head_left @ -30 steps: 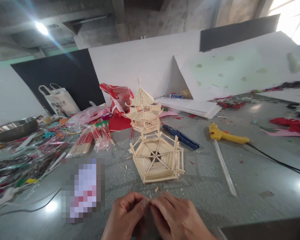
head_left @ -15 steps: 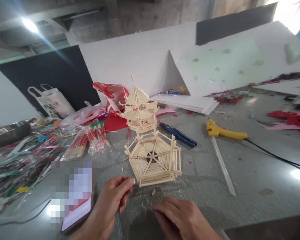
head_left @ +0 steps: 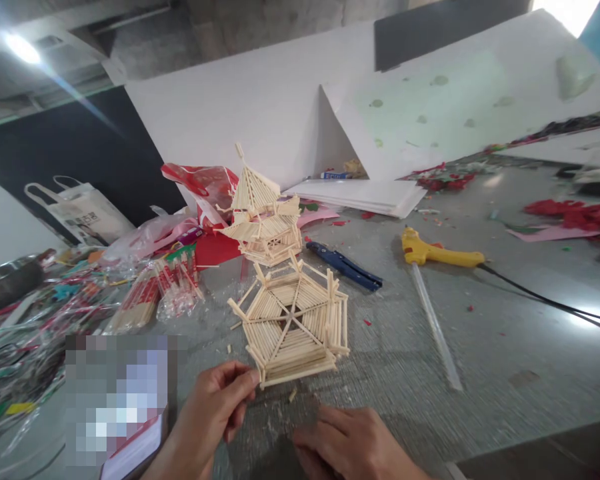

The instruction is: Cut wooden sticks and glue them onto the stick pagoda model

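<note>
My left hand [head_left: 233, 393] is closed in a pinch at the near left corner of a many-sided stick frame [head_left: 300, 350], its fingertips by the corner sticks. Whether they grip the frame or a small piece is hidden. My right hand [head_left: 337, 437] rests on the table in front of the frame, fingers curled, with the fingertips turned down and out of sight. Behind the frame stands a small stick tower [head_left: 267, 223] with a pointed roof. A tiny stick scrap [head_left: 293, 395] lies between my hands and the frame.
Blue pliers [head_left: 345, 267] lie right of the tower. Further right are a yellow glue gun [head_left: 443, 255] with a black cord and a clear glue stick [head_left: 435, 327]. Bundled sticks [head_left: 137, 297], a phone [head_left: 135, 447] and plastic clutter are at the left. White boards [head_left: 360, 193] lie behind.
The view has shifted, so most things sit further left. My left hand has come up against the frame's near left corner, where a short upright stick now shows. My right hand stays near the table's front.
</note>
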`<state>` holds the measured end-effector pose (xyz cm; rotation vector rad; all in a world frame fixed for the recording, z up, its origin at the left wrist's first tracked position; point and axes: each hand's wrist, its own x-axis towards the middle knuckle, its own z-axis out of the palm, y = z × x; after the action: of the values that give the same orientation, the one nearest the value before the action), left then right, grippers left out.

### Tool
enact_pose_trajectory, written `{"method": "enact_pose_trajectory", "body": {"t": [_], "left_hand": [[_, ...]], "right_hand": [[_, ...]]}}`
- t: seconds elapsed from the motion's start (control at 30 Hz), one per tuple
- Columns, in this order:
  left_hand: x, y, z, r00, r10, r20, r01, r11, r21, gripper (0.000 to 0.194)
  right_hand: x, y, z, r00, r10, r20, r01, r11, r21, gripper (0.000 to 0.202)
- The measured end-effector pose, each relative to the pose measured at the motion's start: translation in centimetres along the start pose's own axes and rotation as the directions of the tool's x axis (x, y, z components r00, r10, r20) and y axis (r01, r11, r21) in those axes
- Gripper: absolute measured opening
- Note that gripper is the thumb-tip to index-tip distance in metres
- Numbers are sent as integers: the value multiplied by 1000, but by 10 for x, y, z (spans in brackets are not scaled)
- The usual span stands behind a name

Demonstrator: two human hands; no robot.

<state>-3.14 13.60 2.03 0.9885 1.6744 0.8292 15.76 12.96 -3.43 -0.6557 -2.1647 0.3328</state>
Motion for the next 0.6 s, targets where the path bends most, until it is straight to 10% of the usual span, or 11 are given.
{"method": "enact_pose_trajectory", "body": {"t": [0.6], "left_hand": [[4, 12, -3, 992, -92, 91, 95, 995, -36, 34]], "right_hand": [[-2, 2, 1, 998, -36, -45, 35, 999, -37, 23]]}}
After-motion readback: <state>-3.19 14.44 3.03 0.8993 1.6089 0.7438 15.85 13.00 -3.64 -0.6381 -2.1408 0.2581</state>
